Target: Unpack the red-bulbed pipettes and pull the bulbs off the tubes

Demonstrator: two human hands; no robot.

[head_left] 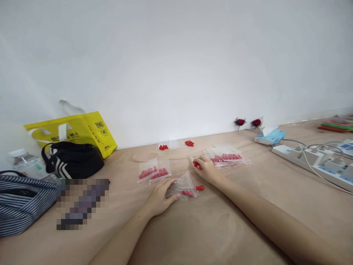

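My left hand [160,197] rests on the table and holds a clear zip bag [180,183] between its thumb and fingers. One small red club-shaped piece [187,193] lies in that bag. Another red piece [199,187] is at the bag's right edge, its rounded end sticking out. Farther forward, my right hand [205,168] has its fingers bent down on several red pieces [197,165], partly hidden under the fingertips. Just beyond that hand lie overlapping clear bags with rows of red pieces [227,157]. Two filled bags [160,173] lie ahead of my left hand.
Near the wall are two small red heaps [163,147] on clear bags. To the left stand a yellow bag [102,134], a black pouch [77,162], a bottle and a striped bag [24,202]. Power strips [311,158] with cables, a tissue pack [271,137] and two roses are right.
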